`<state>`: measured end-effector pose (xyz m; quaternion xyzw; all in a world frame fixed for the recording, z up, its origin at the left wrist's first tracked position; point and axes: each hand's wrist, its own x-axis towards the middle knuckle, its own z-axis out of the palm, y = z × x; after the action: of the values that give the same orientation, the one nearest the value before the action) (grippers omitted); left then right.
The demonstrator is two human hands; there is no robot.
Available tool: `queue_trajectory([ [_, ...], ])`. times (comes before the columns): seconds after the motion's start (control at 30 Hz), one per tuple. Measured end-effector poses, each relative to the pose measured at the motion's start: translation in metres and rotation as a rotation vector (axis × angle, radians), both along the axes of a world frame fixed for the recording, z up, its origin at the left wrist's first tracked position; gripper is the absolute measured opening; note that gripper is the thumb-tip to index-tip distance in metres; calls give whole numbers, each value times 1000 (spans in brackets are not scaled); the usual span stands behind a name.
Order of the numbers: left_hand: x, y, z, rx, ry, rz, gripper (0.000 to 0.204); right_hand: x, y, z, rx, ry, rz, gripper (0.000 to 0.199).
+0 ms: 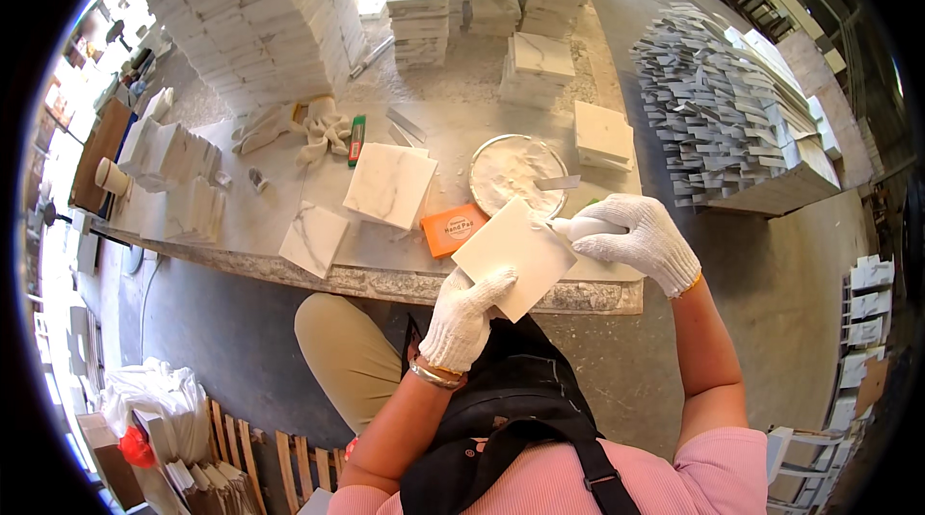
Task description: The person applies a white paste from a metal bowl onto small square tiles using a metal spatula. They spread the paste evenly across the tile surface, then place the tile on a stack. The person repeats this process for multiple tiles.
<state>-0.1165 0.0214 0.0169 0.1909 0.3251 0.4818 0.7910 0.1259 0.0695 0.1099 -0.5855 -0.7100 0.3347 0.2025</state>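
My left hand (461,320), in a white knitted glove, grips a square cream-white tile (516,263) by its lower left edge, thumb on the face. The tile is held tilted over the table's front edge. My right hand (644,237), gloved too, is closed around a small white object with a narrow tip (576,228), perhaps a squeeze bottle; the tip is at the tile's upper right edge. Just behind the tile stands a round pan of white paste (511,168) with a flat metal blade (557,183) lying across its rim. An orange box (451,230) lies left of the tile, partly covered by it.
Veined marble tiles (390,184) lie on the stone table (462,125), with a short tile stack (604,134) at right. Tall tile stacks (251,14) rise behind. Spare gloves (323,134) and a green-and-red box (356,140) lie left. A pallet of stacked pieces (713,110) stands right.
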Motion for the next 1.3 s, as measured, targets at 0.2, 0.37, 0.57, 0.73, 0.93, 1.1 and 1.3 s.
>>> queue_trajectory([
  [0.2, 0, 0, -5, -6, -1, 8, 58, -5, 0, 3, 2, 44, -14, 37],
  [0.37, 0, 0, -5, -14, -16, 15, 58, -7, 1, 5, -21, 42, -21, 36],
  [0.57, -1, 1, -6, -16, -31, 15, 59, -2, 3, -2, 33, -37, 28, 37],
  [0.73, -2, 1, -3, -15, -31, 7, 59, -4, 3, 0, 33, -50, 30, 37],
  [0.93, -2, 1, -5, -9, -30, 4, 59, -3, 4, 0, 49, -54, 45, 37],
  [1.1, -2, 2, -6, -5, -36, 7, 59, -5, 5, 1, 21, -41, 34, 35],
  [1.3, -1, 2, -6, -8, -40, 0, 58, -5, 4, 3, -37, 11, -6, 35],
])
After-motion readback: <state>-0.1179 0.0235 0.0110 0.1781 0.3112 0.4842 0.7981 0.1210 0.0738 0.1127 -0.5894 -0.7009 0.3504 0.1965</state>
